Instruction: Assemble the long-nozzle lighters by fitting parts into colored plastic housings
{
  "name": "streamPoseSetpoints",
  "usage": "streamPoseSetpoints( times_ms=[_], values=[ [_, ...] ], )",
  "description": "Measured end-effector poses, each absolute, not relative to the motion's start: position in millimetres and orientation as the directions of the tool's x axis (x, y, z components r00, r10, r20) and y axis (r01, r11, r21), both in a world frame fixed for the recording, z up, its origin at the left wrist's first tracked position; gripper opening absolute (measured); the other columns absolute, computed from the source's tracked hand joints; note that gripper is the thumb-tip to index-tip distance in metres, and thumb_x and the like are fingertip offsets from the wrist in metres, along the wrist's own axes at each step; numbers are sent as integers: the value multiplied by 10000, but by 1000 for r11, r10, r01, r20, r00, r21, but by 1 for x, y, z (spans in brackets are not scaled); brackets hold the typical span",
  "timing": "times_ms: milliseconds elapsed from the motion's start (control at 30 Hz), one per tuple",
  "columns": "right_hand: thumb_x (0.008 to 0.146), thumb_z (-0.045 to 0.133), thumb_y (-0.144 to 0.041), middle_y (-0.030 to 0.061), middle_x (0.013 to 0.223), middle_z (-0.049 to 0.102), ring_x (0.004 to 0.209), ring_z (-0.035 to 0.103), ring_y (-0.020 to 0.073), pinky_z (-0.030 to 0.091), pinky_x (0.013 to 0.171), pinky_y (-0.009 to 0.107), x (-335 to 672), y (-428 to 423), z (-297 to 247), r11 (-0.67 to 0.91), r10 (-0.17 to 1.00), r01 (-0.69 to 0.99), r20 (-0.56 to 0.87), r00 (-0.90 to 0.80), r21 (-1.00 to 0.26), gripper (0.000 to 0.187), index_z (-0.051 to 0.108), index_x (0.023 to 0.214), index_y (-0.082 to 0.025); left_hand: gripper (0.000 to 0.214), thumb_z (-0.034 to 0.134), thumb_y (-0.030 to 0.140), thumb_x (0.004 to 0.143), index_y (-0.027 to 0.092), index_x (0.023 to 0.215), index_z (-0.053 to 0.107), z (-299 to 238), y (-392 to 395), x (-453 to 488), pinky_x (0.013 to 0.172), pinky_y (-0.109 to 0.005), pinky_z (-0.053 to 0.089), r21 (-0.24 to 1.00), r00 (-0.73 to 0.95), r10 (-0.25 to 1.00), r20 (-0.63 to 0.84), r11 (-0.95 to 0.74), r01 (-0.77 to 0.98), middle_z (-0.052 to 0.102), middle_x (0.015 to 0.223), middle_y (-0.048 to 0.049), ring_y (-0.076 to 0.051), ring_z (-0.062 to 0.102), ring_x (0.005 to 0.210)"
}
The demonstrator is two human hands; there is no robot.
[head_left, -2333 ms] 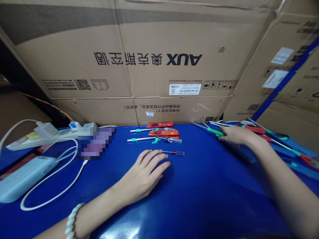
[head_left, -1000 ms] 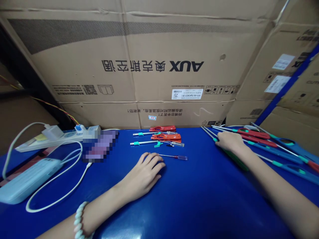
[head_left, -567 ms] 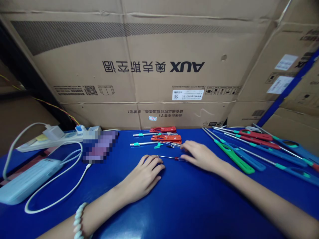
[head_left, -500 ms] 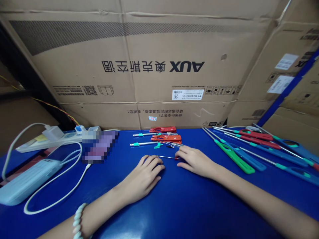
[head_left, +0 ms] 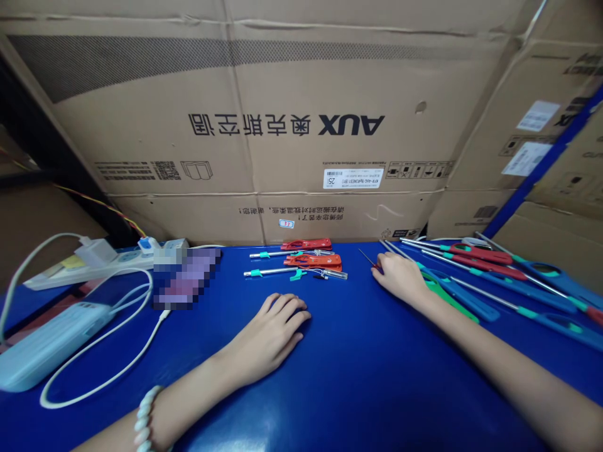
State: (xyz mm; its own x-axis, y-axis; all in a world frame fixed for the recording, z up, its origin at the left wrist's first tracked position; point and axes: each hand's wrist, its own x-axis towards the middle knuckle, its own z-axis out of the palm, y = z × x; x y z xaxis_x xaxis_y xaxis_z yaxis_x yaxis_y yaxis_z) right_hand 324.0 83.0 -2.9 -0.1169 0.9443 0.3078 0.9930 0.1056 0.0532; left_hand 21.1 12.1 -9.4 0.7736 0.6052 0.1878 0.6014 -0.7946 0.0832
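Observation:
My right hand (head_left: 400, 275) is closed around a small screwdriver (head_left: 367, 258) whose thin shaft points up and to the left; most of its red handle is hidden by the fingers. Palm down on the blue table, my left hand (head_left: 277, 333) holds nothing, its fingers slightly apart. Beyond and between the hands lie two disassembled long-nosed lighters: an orange-red housing (head_left: 320, 261) with a metal tube (head_left: 277, 271), teal pieces and thin wires, and behind it a red housing (head_left: 308, 244) with a second metal tube (head_left: 268, 254). Neither hand touches these parts.
Several long-nosed lighters in green (head_left: 455, 300), red (head_left: 480, 253) and blue lie fanned at the right. At the left are a light-blue power bank (head_left: 56, 342), a white cable (head_left: 117, 383), a phone (head_left: 191, 276) and a power strip (head_left: 127, 258). Cardboard (head_left: 282, 75) walls the back.
My right hand has moved right and slightly away with the screwdriver, whose shaft has swung from sideways to pointing up-left. My left hand stays in place.

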Motion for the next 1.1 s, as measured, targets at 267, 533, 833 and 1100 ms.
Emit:
streamPoseSetpoints(
  times_ms=[267,533,833,1100],
  values=[
    [910,474,-224,103,1122,617,1029,548,237,408,888,341,288,82,7,478,827,878,348,-442,-20,229,558,1110,-149,350,461,198,935,179,1282,415,0,39,23,1008,-437,346,19,755,612,236,-780,626,484,1291,-100,-263,414,1221],
    [894,543,-216,132,1200,594,1093,516,260,384,920,392,260,109,-6,616,754,782,358,-550,-97,301,525,1184,-137,324,447,238,938,104,1232,442,-8,108,42,983,-453,367,5,653,687,319,-690,724,522,1203,-140,-287,435,1172],
    [911,516,-176,114,1063,640,977,547,238,404,850,379,259,115,-13,610,775,772,336,-535,-179,160,563,1063,-153,256,443,279,943,153,1161,489,-18,111,46,943,-520,367,41,647,703,297,-686,727,547,1146,-111,-289,449,1114],
    [920,503,-163,93,1069,626,985,543,222,435,880,369,261,93,-18,653,749,715,357,-559,-250,142,553,1054,-161,403,441,325,951,211,1330,365,-22,77,32,973,-518,375,132,651,714,258,-693,708,465,1287,-100,-282,361,1224]
  ],
)
